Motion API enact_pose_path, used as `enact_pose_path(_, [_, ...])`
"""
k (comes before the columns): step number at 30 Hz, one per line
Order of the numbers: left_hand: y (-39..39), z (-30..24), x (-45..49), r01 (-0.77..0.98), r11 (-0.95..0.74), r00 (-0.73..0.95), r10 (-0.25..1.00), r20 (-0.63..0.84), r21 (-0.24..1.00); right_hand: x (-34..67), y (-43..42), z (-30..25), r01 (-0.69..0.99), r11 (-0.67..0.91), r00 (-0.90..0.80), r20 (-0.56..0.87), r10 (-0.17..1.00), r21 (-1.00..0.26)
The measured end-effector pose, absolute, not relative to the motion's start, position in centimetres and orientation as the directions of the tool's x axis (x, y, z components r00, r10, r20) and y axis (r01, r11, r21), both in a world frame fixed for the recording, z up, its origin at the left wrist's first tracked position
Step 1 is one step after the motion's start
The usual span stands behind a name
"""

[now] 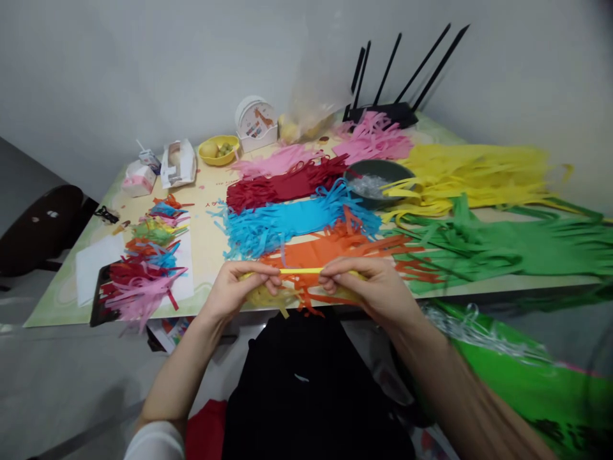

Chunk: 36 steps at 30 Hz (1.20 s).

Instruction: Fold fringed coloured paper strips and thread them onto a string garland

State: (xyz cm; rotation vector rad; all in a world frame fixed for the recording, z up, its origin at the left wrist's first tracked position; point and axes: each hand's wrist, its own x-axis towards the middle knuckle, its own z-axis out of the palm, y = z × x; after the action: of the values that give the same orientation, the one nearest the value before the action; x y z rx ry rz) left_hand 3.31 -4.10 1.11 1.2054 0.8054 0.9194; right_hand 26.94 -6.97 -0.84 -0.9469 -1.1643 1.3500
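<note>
My left hand [244, 287] and my right hand [364, 284] pinch a narrow yellow strip [301, 271] and hold it level between them, above the table's front edge. Both hands are closed, fingertips pressed together. Beneath them hangs some pale yellow see-through material [271, 296], partly hidden by my fingers. Just behind the strip lies an orange fringed bundle [311, 250]. Beyond it are a blue fringed bundle [292, 219], a dark red one [287, 185] and pink ones [373, 137]. To the right are a yellow fringed bundle [474, 169] and a green one [536, 246].
A dark bowl [402, 171] of clear plastic pieces stands among the bundles. Mixed coloured strips [148, 255] lie at left, near a dark tray [98, 300]. At the back are a yellow fruit bowl [232, 142] and a black router [383, 115]. A green bag [517, 377] is below right.
</note>
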Motion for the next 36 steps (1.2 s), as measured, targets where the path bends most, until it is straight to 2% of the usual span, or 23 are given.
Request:
enact_pose_path(3, [-4.1, 0.5, 3.2, -0.155, 0.059, 0.414, 0.910, 0.011, 0.986, 26.7, -6.8, -1.0, -0.308, -0.001, -0.098, 0.031, 0.995, -0.951])
enact_pose_path(5, [-4.2, 0.7, 2.8, -0.098, -0.016, 0.430, 0.901, 0.057, 0.995, 26.7, -7.1, -0.9, -0.297, 0.034, -0.077, 0.059, 0.995, -0.954])
enact_pose_path(8, [-4.5, 2.2, 1.9, 0.149, -0.199, 0.563, 0.822, 0.082, 0.969, 26.8, -8.0, -0.2, -0.066, 0.211, -0.097, 0.217, 0.971, -0.975])
enact_pose_path(10, [-4.7, 3.8, 1.8, 0.301, -0.375, 0.652, 0.752, 0.098, 0.877, 27.0, -8.9, 0.6, 0.117, 0.383, -0.172, 0.362, 0.916, -0.916])
enact_pose_path(12, [-4.9, 5.0, 2.3, 0.352, -0.489, 0.700, 0.704, 0.122, 0.798, 27.1, -9.7, 1.3, 0.219, 0.539, -0.277, 0.478, 0.834, -0.813])
enact_pose_path(15, [-5.2, 5.3, 3.5, 0.344, -0.490, 0.785, 0.618, 0.041, 0.801, 27.1, -11.0, 1.6, 0.281, 0.663, -0.398, 0.544, 0.739, -0.694])
enact_pose_path(17, [-5.5, 4.7, 4.1, 0.354, -0.471, 0.834, 0.549, -0.045, 0.808, 27.2, -12.0, 1.3, 0.306, 0.691, -0.420, 0.558, 0.715, -0.655])
enact_pose_path(19, [-5.9, 4.0, 4.3, 0.380, -0.509, 0.843, 0.534, -0.063, 0.772, 27.8, -13.0, 0.8, 0.306, 0.699, -0.441, 0.554, 0.706, -0.646])
enact_pose_path(21, [-6.6, 3.6, 4.3, 0.416, -0.629, 0.829, 0.560, 0.012, 0.656, 28.6, -13.8, 0.4, 0.296, 0.644, -0.487, 0.468, 0.737, -0.705])
enact_pose_path(23, [-7.4, 3.4, 4.3, 0.430, -0.784, 0.826, 0.542, 0.155, 0.447, 29.3, -14.3, 0.2, 0.297, 0.479, -0.520, 0.281, 0.806, -0.826])
enact_pose_path(26, [-8.7, 3.2, 4.6, 0.332, -0.934, 0.870, 0.357, 0.340, 0.131, 29.2, -14.2, -0.4, 0.205, 0.112, -0.516, -0.010, 0.856, -0.972])
enact_pose_path(28, [-9.2, 2.7, 4.9, 0.247, -0.968, 0.878, 0.238, 0.416, 0.032, 28.0, -13.8, -1.3, 0.042, -0.127, -0.577, -0.128, 0.807, -0.991])
enact_pose_path(30, [-9.4, 1.9, 5.1, 0.232, -0.973, 0.858, 0.209, 0.469, 0.010, 26.5, -13.5, -2.4, -0.151, -0.345, -0.645, -0.172, 0.745, -0.926])
enact_pose_path(32, [-9.4, 1.0, 5.2, 0.269, -0.963, 0.832, 0.249, 0.495, 0.030, 25.2, -13.5, -3.4, -0.313, -0.453, -0.606, -0.192, 0.772, -0.835])
enact_pose_path(34, [-9.5, 0.2, 5.3, 0.320, -0.945, 0.805, 0.311, 0.504, 0.071, 24.5, -14.0, -3.7, -0.375, -0.412, -0.484, -0.204, 0.851, -0.830])
enact_pose_path(36, [-9.9, -0.3, 5.6, 0.366, -0.918, 0.753, 0.389, 0.531, 0.153, 24.6, -14.7, -3.2, -0.354, -0.309, -0.393, -0.159, 0.906, -0.883])
